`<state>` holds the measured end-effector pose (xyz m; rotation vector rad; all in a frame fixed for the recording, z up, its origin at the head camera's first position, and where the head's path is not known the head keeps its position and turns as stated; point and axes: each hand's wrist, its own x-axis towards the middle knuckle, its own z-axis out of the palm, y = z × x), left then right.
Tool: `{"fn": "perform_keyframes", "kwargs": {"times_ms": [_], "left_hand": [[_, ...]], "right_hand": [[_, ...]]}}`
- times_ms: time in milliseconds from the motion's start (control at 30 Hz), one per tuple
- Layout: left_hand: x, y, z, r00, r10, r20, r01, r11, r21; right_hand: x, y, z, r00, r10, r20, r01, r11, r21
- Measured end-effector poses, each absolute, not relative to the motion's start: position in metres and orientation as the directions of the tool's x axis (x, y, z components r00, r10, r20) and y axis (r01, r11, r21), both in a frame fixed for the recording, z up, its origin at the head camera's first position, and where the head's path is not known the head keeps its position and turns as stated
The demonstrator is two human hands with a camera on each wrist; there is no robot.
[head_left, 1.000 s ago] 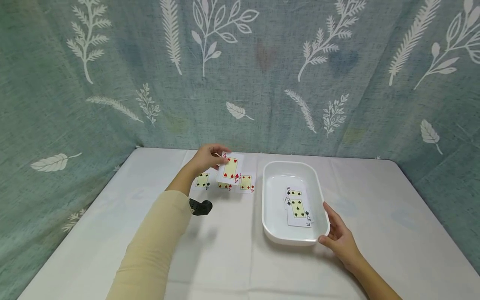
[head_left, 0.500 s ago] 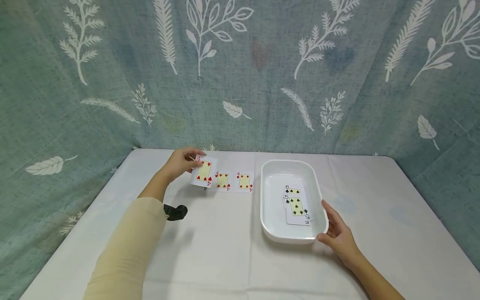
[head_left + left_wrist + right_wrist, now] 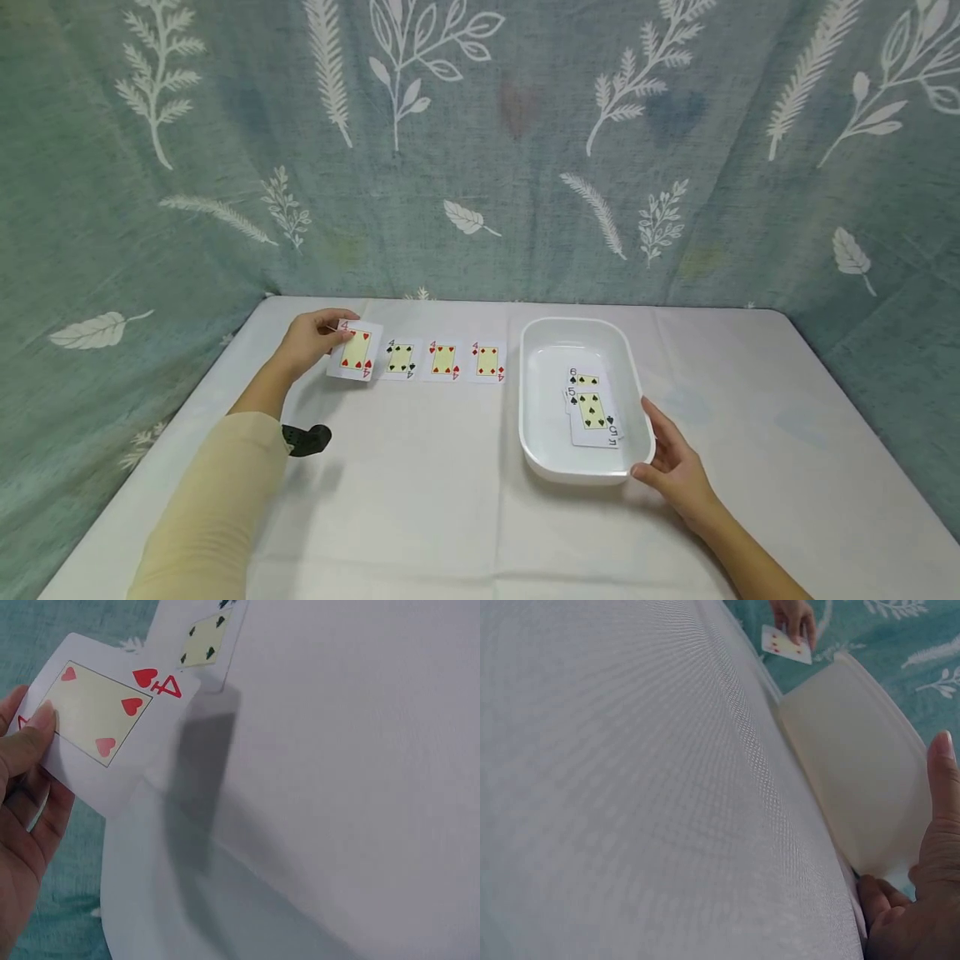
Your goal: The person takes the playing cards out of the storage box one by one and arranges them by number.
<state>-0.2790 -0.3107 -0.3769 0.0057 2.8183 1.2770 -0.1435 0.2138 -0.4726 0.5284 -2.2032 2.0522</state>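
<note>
At the left end of a row of playing cards, my left hand (image 3: 309, 342) pinches a four of hearts (image 3: 356, 352) between thumb and fingers. In the left wrist view the same four of hearts (image 3: 112, 712) is tilted, casting a shadow on the cloth. Right of it lie a black four (image 3: 401, 359), a red four (image 3: 443, 360) and a four of diamonds (image 3: 487, 362), all face up. My right hand (image 3: 678, 467) grips the near right corner of a white tray (image 3: 528, 400), thumb at the rim. Inside, a five of spades (image 3: 592, 421) overlaps a six of spades (image 3: 587, 377).
A white cloth (image 3: 405, 500) covers the table. Patterned green curtains (image 3: 480, 150) stand behind and at both sides. A black device (image 3: 306, 440) sticks out from the left sleeve (image 3: 217, 500).
My left hand has carried the four of hearts leftward, from over the row to its left end, uncovering the cards beneath. My right hand stays on the tray.
</note>
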Motion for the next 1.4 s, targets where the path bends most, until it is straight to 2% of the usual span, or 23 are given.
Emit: {"fn": "perform_keyframes", "kwargs": {"times_ms": [333, 567, 800, 1133, 1400], "left_hand": [[-0.288, -0.31, -0.4, -0.997, -0.061, 0.05, -0.009, 0.718, 0.696], [-0.293, -0.311, -0.406, -0.994, -0.087, 0.066, -0.026, 0.775, 0.631], [-0.297, -0.314, -0.423, -0.987, -0.123, 0.1, -0.035, 0.784, 0.62], [-0.299, -0.309, -0.443, -0.983, -0.176, 0.061, -0.102, 0.784, 0.613], [-0.301, -0.313, -0.446, -0.986, -0.159, 0.056, -0.088, 0.768, 0.635]], "right_hand": [[-0.144, 0.214, -0.473, -0.935, -0.19, 0.3, -0.314, 0.043, -0.949], [-0.146, 0.212, -0.473, -0.928, -0.214, 0.304, -0.316, 0.024, -0.948], [-0.146, 0.214, -0.472, -0.939, -0.202, 0.278, -0.296, 0.064, -0.953], [-0.142, 0.216, -0.471, -0.944, -0.197, 0.266, -0.286, 0.082, -0.955], [-0.144, 0.215, -0.474, -0.937, -0.202, 0.284, -0.299, 0.045, -0.953]]}}
